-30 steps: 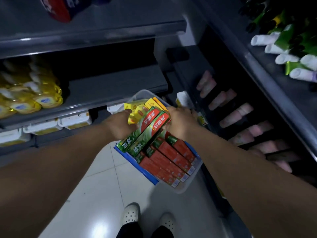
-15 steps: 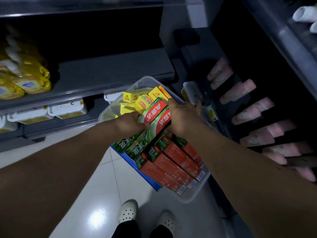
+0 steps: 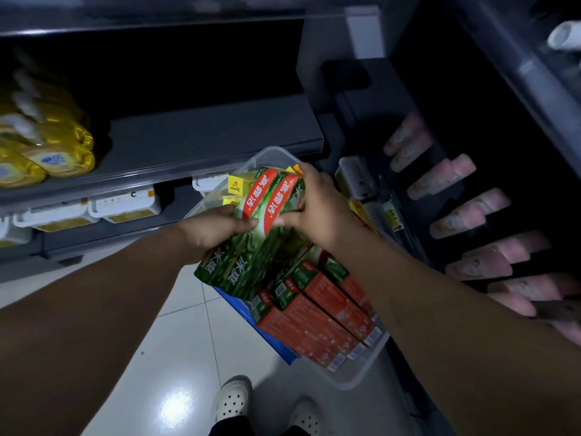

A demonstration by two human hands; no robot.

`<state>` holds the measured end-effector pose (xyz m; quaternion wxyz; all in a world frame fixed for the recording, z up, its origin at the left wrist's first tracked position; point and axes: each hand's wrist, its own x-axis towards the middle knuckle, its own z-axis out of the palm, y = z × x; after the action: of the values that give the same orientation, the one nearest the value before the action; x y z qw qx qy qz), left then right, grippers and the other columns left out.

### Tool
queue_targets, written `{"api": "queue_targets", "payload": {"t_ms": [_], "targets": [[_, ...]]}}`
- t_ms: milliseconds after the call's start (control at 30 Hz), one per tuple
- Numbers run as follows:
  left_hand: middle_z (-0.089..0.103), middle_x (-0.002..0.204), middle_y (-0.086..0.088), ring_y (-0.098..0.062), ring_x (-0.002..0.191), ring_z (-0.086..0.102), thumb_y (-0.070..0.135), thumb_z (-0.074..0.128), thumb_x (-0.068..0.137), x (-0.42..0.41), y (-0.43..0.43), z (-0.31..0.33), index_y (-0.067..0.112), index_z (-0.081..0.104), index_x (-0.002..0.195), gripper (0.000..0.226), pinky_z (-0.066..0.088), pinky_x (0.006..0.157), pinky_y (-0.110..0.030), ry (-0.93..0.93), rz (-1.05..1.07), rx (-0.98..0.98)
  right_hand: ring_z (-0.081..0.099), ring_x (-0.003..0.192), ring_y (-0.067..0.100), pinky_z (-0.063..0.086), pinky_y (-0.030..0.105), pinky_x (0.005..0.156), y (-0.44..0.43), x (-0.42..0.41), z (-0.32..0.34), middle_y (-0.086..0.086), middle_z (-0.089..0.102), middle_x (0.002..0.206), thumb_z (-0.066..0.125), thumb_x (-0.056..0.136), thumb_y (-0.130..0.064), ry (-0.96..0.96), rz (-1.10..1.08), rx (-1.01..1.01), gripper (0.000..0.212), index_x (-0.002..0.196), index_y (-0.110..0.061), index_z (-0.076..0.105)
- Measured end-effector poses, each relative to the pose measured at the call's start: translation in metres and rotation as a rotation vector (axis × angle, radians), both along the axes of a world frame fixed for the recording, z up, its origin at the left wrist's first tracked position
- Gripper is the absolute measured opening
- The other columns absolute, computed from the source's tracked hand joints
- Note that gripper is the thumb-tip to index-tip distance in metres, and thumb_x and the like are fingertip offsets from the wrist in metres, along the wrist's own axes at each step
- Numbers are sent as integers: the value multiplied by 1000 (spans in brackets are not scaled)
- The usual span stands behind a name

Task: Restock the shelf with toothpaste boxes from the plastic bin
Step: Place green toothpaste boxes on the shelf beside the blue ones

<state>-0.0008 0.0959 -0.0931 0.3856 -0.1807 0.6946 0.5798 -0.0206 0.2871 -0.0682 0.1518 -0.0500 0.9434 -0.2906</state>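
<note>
Green-and-red cardboard toothpaste boxes [image 3: 267, 221] have lifted just above the clear plastic bin [image 3: 355, 371]; my left hand [image 3: 217, 229] and right hand [image 3: 317, 206] clasp them. Placement next.

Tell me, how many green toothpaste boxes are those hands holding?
2 green boxes, side by side above the bin: one nearer the left hand, one nearer the right hand. Others may hide underneath.

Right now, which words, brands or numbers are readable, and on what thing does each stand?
"高露洁": red bands of the two green toothpaste boxes.
"C": top of a white tub.
Too blurred or small: yellow box logo, print on red toothpaste boxes, shelf tag.
</note>
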Motion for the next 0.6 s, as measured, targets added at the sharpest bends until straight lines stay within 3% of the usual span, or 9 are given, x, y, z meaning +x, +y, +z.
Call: {"api": "queue_targets", "payload": {"t_ms": [67, 167, 233, 333, 467, 533, 600], "targets": [[72, 102, -9, -28, 97, 68, 30, 58, 92, 0, -2, 5, 16, 60, 109, 22, 49, 95, -44, -21, 37, 54, 43, 132, 21, 39, 28, 99, -10, 0, -4, 7, 36, 149, 79, 78, -36, -44, -109, -194, 99, 151, -18, 15], [72, 107, -8, -27, 101, 68, 40, 58, 90, 0, 0, 14, 16, 59, 117, 37, 48, 97, -45, -35, 51, 126, 60, 105, 13, 43, 11, 71, -26, 0, -1, 3, 56, 123, 74, 85, -25, -117, -346, -511, 64, 130, -15, 30], [70, 112, -11, -28, 102, 68, 41, 60, 89, -1, 2, 24, 14, 54, 124, 45, 50, 95, -47, -41, 115, 197, 62, 93, 13, 50, 21, 71, -32, -1, 5, 3, 59, 111, 70, 87, -30, -165, -449, -603, 48, 115, -18, 33], [72, 105, -12, -29, 93, 71, 43, 58, 89, -2, 9, 50, 15, 56, 118, 40, 55, 81, -42, -11, 203, 223, 64, 96, 21, 55, 40, 83, -34, 1, 24, 6, 61, 110, 59, 94, -40, -240, -525, -697, 32, 110, -20, 39], [73, 96, -13, -27, 83, 71, 33, 45, 100, -5, 20, 99, 14, 61, 110, 27, 56, 72, -36, 68, 296, 212, 63, 105, 27, 53, 52, 92, -35, 8, 68, 8, 61, 119, 50, 94, -51, -316, -593, -801, 36, 118, -25, 42], [72, 98, -14, -29, 84, 70, 25, 44, 100, -7, 24, 128, 12, 59, 114, 25, 57, 72, -38, 117, 313, 210, 65, 106, 28, 53, 54, 92, -31, 13, 98, 6, 62, 125, 57, 85, -55, -375, -564, -854, 48, 126, -32, 44], [71, 104, -15, -31, 92, 70, 21, 46, 99, -8, 26, 160, 10, 59, 118, 26, 56, 77, -42, 147, 295, 234, 70, 99, 27, 57, 49, 84, -24, 20, 131, 7, 68, 119, 61, 91, -38, -419, -505, -932, 32, 122, -35, 51]]}}
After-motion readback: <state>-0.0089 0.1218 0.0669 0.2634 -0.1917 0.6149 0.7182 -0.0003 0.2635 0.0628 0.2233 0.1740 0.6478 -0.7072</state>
